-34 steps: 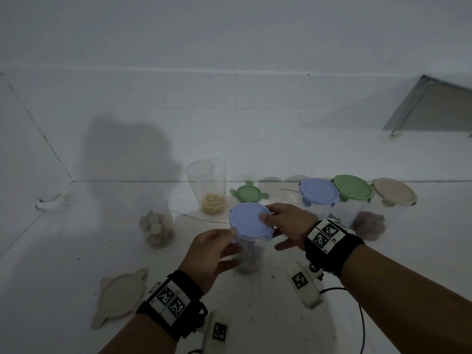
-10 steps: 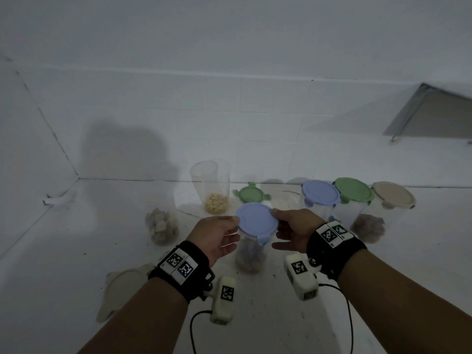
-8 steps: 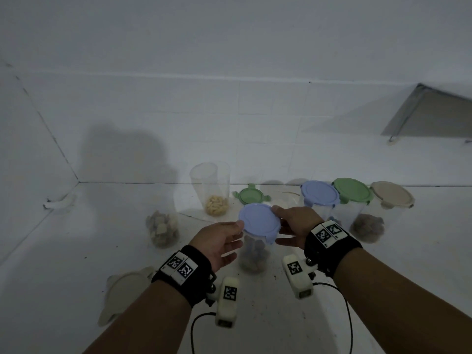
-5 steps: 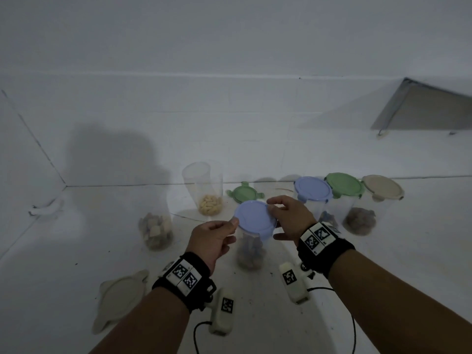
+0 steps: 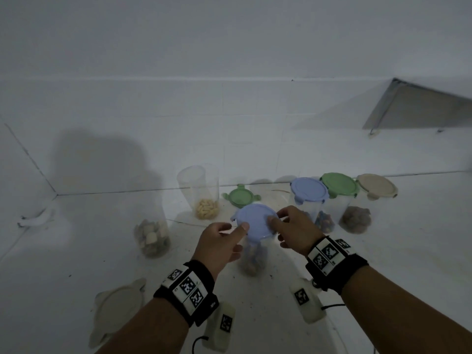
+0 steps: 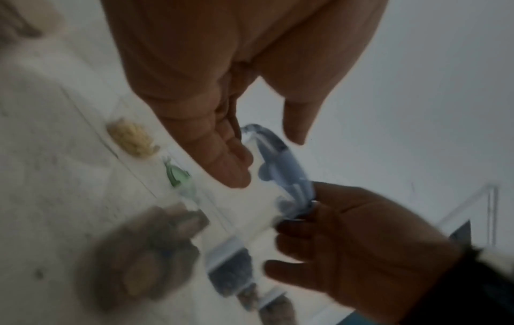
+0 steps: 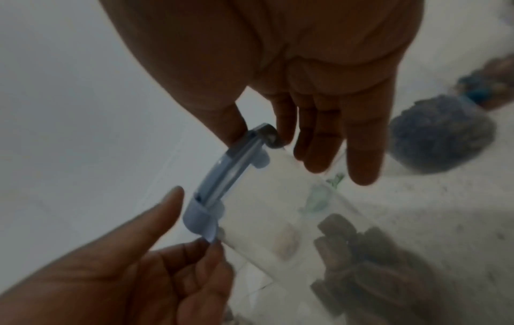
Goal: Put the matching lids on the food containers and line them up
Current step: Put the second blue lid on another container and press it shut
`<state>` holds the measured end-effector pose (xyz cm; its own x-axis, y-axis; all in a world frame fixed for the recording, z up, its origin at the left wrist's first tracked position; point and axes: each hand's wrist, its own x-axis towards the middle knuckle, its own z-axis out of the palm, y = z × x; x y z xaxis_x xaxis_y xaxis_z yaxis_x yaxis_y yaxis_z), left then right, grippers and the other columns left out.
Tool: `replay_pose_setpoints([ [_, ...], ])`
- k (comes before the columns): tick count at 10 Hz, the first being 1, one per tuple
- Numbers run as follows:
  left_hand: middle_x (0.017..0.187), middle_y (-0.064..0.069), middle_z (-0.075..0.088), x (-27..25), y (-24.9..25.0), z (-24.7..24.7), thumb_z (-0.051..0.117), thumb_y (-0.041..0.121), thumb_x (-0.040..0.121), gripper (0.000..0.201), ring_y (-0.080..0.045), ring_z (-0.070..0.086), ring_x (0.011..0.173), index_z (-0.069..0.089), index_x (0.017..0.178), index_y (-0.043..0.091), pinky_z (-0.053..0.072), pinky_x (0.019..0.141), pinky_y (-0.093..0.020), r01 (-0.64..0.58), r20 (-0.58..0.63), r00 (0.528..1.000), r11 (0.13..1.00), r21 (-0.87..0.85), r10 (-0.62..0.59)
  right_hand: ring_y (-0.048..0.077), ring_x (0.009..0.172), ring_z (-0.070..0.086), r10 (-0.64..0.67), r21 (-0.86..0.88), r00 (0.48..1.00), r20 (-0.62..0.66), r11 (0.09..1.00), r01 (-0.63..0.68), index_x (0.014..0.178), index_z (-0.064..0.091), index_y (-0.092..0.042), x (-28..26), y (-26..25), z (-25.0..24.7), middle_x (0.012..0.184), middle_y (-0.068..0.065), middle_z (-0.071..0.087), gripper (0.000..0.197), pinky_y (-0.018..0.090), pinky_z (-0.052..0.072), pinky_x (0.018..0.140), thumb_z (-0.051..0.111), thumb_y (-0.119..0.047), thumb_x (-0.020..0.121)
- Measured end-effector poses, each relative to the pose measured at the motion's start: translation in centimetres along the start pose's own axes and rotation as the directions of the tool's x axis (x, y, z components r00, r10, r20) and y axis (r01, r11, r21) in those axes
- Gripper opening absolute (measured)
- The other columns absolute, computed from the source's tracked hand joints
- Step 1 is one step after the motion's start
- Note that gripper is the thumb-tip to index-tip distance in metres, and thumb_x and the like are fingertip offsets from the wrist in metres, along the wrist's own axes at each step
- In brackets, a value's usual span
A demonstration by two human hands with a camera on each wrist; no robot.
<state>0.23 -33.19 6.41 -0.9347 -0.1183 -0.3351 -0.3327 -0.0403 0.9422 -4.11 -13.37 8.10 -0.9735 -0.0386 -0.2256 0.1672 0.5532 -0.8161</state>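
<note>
Both hands were at the blue lid (image 5: pixel 256 221), which sat on top of a clear container (image 5: pixel 252 259) standing on the white bench (image 5: pixel 383 264). The left hand (image 5: pixel 221 242) had its thumb on the lid's near-left edge, and from the right wrist view its fingers (image 7: pixel 211 259) were curled in under a lid tab, nipping it. The right hand (image 5: pixel 293 229) held the opposite side of the lid: thumb on the rim, forefinger pressed beneath the tab there, the other fingers (image 7: pixel 361 154) hanging straight and loose alongside the container wall.

Behind the blue lid lay a small green lid (image 5: pixel 241 196) flat on the bench, and left of that stood an open clear container (image 5: pixel 200 191) with pale yellow pieces at the bottom. Further left of the blue lid stood another uncovered container (image 5: pixel 153 233) holding beige chunks. Off to the right of the blue lid, three containers stood touching in a row, lidded blue (image 5: pixel 309 191), green (image 5: pixel 339 185) and beige (image 5: pixel 376 186). A loose beige lid (image 5: pixel 116 307) lay on the bench near the left forearm.
</note>
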Motion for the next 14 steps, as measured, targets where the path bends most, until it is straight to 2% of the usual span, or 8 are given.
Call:
replay_pose_setpoints([
  [1,0.077,-0.018,0.071,-0.4,0.0,0.8,0.077,0.032,0.089,0.039,-0.029,0.069,0.067,0.070,0.097,-0.005,0.063,0.073,-0.045,0.023,0.067,0.998,0.997,-0.068,-0.018,0.029,0.069,0.062,0.133,0.208,0.987,0.086,0.967,-0.148,0.094,0.062,-0.002,-0.1,-0.2,0.3,0.086,0.016,0.062,0.041,0.048,0.064,0.071,0.065,-0.043,0.094],
  [3,0.058,-0.006,0.056,0.8,-0.3,1.4,0.066,0.041,0.090,0.042,-0.021,0.050,0.052,0.064,0.085,-0.001,0.048,0.058,-0.036,-0.076,0.040,0.997,0.991,0.108,0.072,0.014,0.040,0.044,0.204,0.359,0.974,0.098,0.906,-0.226,0.076,0.049,-0.010,-0.2,-0.2,0.3,0.058,0.004,0.044,0.035,0.052,0.063,0.076,0.070,-0.032,0.093],
  [5,0.065,-0.008,0.056,1.5,0.9,1.0,0.067,0.032,0.094,0.028,-0.019,0.048,0.051,0.065,0.092,0.004,0.043,0.052,-0.029,-0.099,0.042,0.995,0.972,0.213,0.092,0.023,0.070,0.058,0.307,0.251,0.942,0.138,0.909,-0.333,0.101,0.064,-0.008,1.0,-0.9,-1.5,0.093,0.010,0.062,0.036,0.037,0.056,0.069,0.070,-0.042,0.090],
  [8,0.068,-0.010,0.061,3.0,2.5,-0.4,0.071,0.015,0.094,0.017,-0.017,0.056,0.055,0.074,0.094,-0.003,0.056,0.064,-0.028,-0.035,0.044,0.999,0.994,0.101,0.031,0.024,0.066,0.052,0.280,0.440,0.937,0.207,0.829,-0.345,0.087,0.064,-0.002,2.7,-0.4,-1.4,0.074,0.012,0.051,0.024,0.036,0.056,0.062,0.077,-0.023,0.089],
  [9,0.062,-0.009,0.063,3.0,2.4,-0.4,0.074,0.017,0.091,0.019,-0.018,0.056,0.051,0.077,0.087,-0.001,0.054,0.061,-0.029,-0.094,0.012,0.996,0.977,0.192,0.094,0.026,0.077,0.064,0.257,0.270,0.957,0.137,0.920,-0.286,0.105,0.061,-0.005,1.6,-1.6,-1.9,0.089,0.013,0.064,0.024,0.043,0.056,0.084,0.069,-0.025,0.094],
  [10,0.060,-0.010,0.062,2.8,2.9,-0.2,0.074,0.018,0.091,0.022,-0.016,0.055,0.045,0.076,0.084,-0.003,0.052,0.057,-0.028,-0.139,-0.001,0.989,0.954,0.264,0.145,0.026,0.087,0.066,0.104,-0.032,0.986,0.127,0.994,-0.101,0.136,0.053,-0.008,2.2,-1.4,-2.7,0.101,0.007,0.069,0.055,0.035,0.052,0.076,0.070,-0.032,0.091],
  [11,0.063,-0.011,0.060,2.7,4.3,-0.3,0.074,0.014,0.090,0.019,-0.018,0.051,0.046,0.075,0.083,-0.003,0.051,0.057,-0.028,-0.130,-0.026,0.990,0.977,0.169,0.137,0.015,0.050,0.056,0.163,0.129,0.985,0.052,0.977,-0.168,0.104,0.069,-0.005,2.9,-1.8,-2.6,0.066,0.002,0.061,0.034,0.028,0.046,0.047,0.070,-0.035,0.088],
  [14,0.080,-0.018,0.066,2.5,5.3,-0.2,0.070,0.012,0.093,0.019,-0.027,0.066,0.069,0.071,0.085,-0.005,0.062,0.067,-0.034,-0.047,0.013,0.999,0.989,0.143,0.046,0.017,0.050,0.059,0.129,0.190,0.990,0.054,0.972,-0.137,0.087,0.063,-0.010,2.1,-2.1,-1.8,0.065,0.005,0.063,0.010,0.026,0.052,0.050,0.067,-0.018,0.092],
])
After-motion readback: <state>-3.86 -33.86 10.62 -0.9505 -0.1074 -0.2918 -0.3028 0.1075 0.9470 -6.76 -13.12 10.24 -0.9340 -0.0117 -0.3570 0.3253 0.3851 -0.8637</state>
